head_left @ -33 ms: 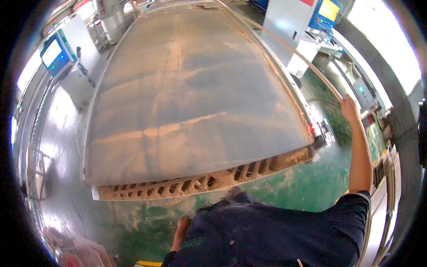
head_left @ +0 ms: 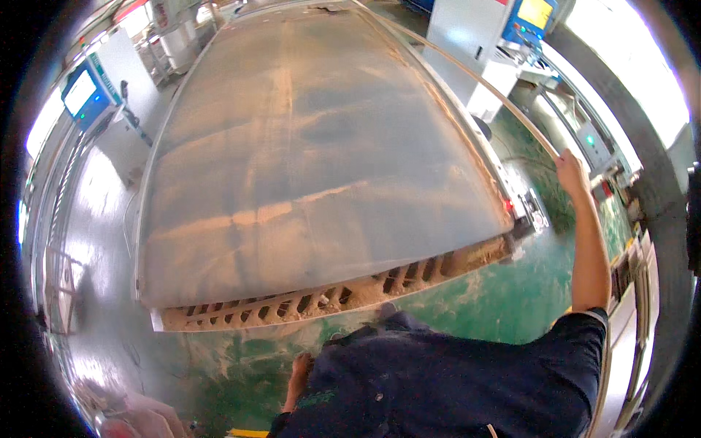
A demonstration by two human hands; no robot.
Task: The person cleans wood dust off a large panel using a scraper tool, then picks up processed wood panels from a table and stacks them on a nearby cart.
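Observation:
At the right, my right hand is closed round a long, thin, light-brown pole. From my fist the pole slants away to the far right end of a long, flat machine bed. The bed's grey top is streaked with tan dust, and a ragged dark piece lies at its far end. My left hand hangs low beside my dark shirt, apart from the bed. Its fingers are mostly hidden, and no held object shows there.
Slots line the dusty near edge of the bed. Control cabinets with lit screens stand at left and right. Flat boards lean at my lower right. Green floor, smeared with dust, lies between me and the bed.
The whole view has shifted very slightly. My right hand keeps its hold on the pole, and my left hand stays low at my side.

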